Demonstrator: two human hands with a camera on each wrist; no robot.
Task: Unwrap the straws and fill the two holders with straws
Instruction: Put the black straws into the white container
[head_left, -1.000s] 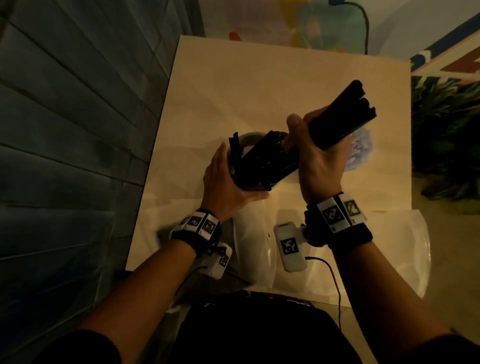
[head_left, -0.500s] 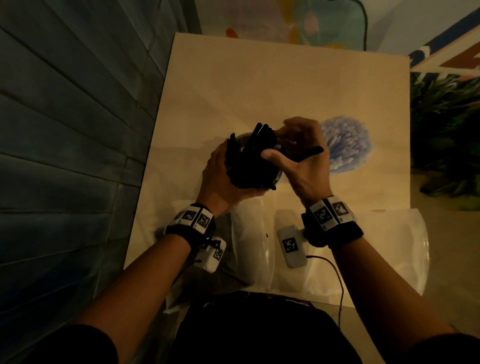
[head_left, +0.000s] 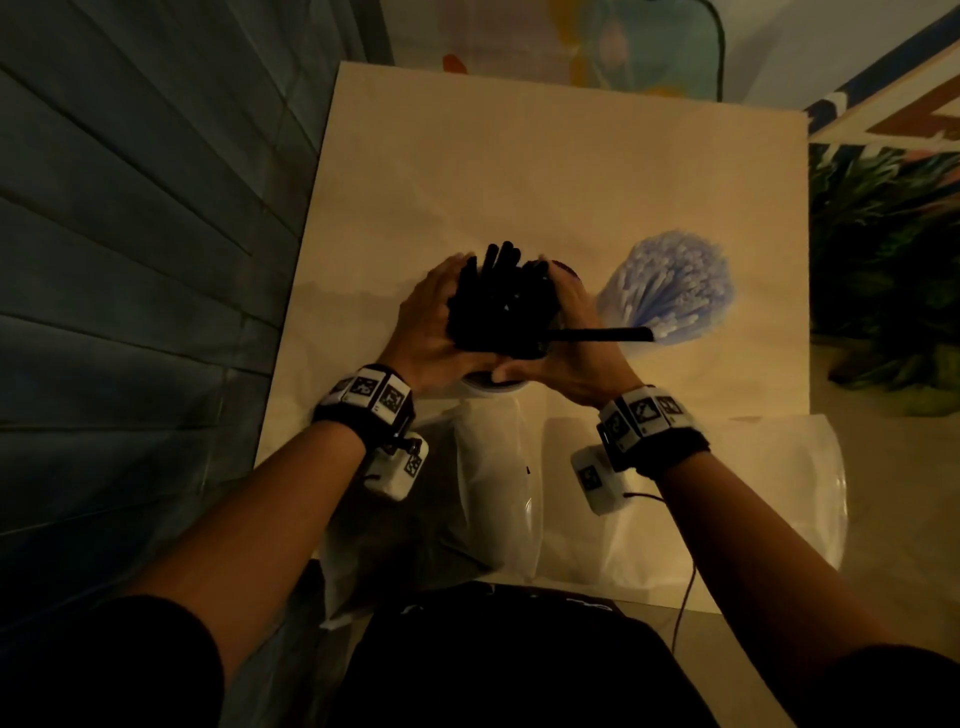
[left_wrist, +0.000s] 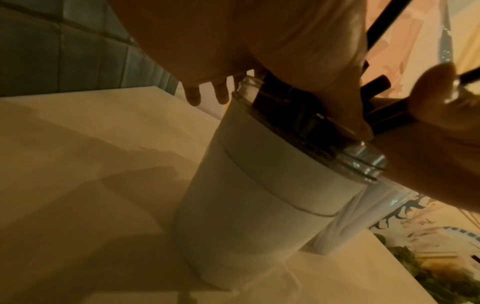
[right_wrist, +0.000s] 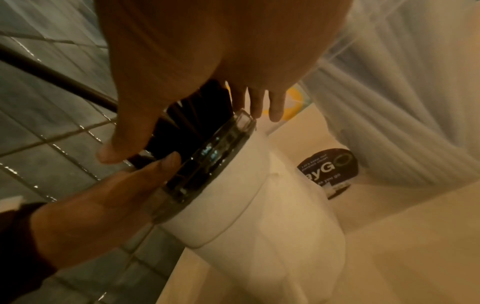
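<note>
A bundle of black straws (head_left: 498, 306) stands in a white holder with a clear rim (head_left: 491, 387) at the middle of the table. My left hand (head_left: 423, 317) presses flat against the bundle's left side, and my right hand (head_left: 576, 338) presses against its right side. Both hands' fingers lie fairly straight, as the left wrist view of the fingers (left_wrist: 207, 94) and the holder (left_wrist: 259, 195) shows. One stray black straw (head_left: 597, 335) sticks out sideways over my right hand. To the right, the second holder is packed with pale blue straws (head_left: 670, 286).
Two empty clear plastic wrappers (head_left: 493, 493) (head_left: 727, 493) lie at the near edge of the pale table (head_left: 571, 156). A tiled wall (head_left: 130, 260) runs along the left, and plants (head_left: 883, 260) stand past the right edge.
My right hand brought the tilted bundle of black straws down into the holder. Both hands now press against the upright bundle, and one straw has slipped out to the right.
</note>
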